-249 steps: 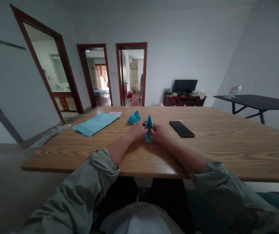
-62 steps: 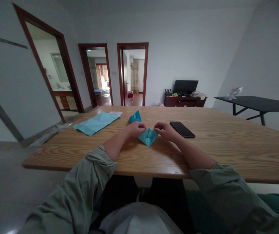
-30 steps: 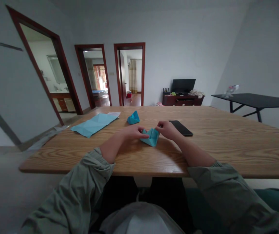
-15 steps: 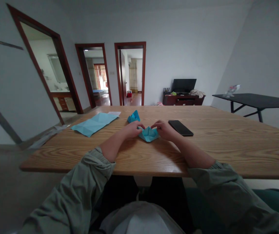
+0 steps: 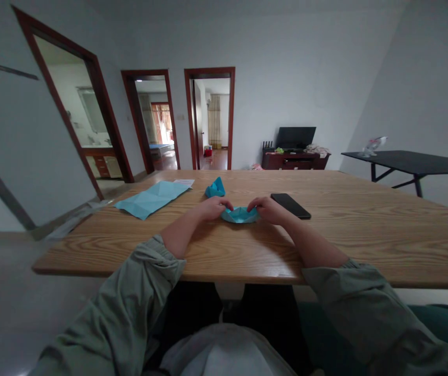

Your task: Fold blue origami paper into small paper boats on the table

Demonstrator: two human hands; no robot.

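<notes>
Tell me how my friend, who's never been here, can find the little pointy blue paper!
Find the wooden table, then look just beyond the left hand. The folded paper there points upward and is deeper blue than both the spread-out sheet on its left and the creased paper held between that hand and the right hand.

Forearms [image 5: 183, 235] converge forward, left grip [image 5: 212, 208] and right grip [image 5: 268, 210] curled inward, just apart.
</notes>
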